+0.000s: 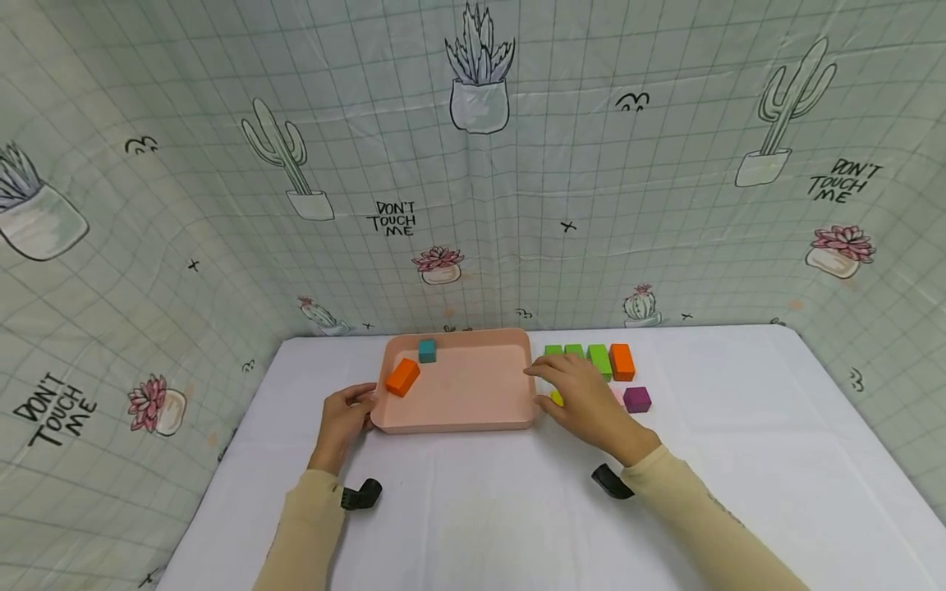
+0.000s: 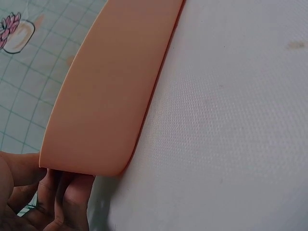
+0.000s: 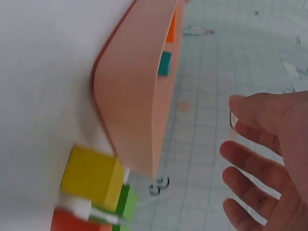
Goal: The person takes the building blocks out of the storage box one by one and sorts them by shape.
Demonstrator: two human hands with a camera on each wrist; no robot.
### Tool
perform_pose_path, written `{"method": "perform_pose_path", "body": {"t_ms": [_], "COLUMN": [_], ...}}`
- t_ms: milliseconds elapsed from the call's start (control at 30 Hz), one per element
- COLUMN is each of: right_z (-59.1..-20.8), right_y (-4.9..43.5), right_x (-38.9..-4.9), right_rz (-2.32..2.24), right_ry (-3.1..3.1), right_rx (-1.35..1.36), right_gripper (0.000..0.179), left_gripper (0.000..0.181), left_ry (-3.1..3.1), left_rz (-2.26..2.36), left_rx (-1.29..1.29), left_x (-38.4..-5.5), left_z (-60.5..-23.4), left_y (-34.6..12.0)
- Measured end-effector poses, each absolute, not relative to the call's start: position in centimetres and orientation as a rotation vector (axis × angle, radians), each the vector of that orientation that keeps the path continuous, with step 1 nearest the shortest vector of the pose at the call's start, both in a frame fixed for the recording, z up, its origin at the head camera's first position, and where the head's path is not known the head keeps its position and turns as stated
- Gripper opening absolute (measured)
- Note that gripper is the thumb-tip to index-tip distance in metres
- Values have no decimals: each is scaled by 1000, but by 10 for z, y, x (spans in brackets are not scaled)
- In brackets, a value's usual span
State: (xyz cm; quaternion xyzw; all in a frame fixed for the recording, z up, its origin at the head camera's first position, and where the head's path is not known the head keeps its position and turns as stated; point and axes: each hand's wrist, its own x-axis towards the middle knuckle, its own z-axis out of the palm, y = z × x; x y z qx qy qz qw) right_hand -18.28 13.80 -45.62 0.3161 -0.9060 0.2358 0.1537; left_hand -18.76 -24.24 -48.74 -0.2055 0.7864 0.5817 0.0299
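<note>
A shallow pink tray (image 1: pixel 473 427) lies on the white table, holding an orange block (image 1: pixel 402 377) and a teal cube (image 1: pixel 427 351) in its left part. At the tray's left end, my left hand (image 1: pixel 347 419) holds the edge; the left wrist view shows curled fingers (image 2: pixel 77 197) against the end wall and a digit at the rim. My right hand (image 1: pixel 584 402) hovers by the tray's right end, over a yellow block (image 3: pixel 91 175). Its fingers (image 3: pixel 250 161) are spread and loosely bent, holding nothing, with a gap to the tray in the right wrist view.
Right of the tray stand green blocks (image 1: pixel 599 361), another orange block (image 1: pixel 622 362) and a purple block (image 1: pixel 637 400); a pink one is mostly hidden by the right hand. A patterned cloth wall (image 1: pixel 502 180) rises behind the table. Black camera mounts (image 1: pixel 362 495) stick out from both wrists.
</note>
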Motion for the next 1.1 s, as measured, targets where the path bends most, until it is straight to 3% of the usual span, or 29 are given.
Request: {"method": "perform_pose_path", "body": {"t_ms": [567,1100], "right_z": [-459,-464], "right_y": [31,-23], "right_x": [-195,-212], "right_rz": [620,693], "right_ry": [-2743,-2867], "right_rx": [929,804], "right_gripper": [49,64], "left_gripper": [34,33], "left_ry": [2441,2465], "left_rz": [1788,1814], "left_rx": [-658,-635], "left_x": [-187,-188], "left_z": [-489,-491], "left_y": [-243,-241]}}
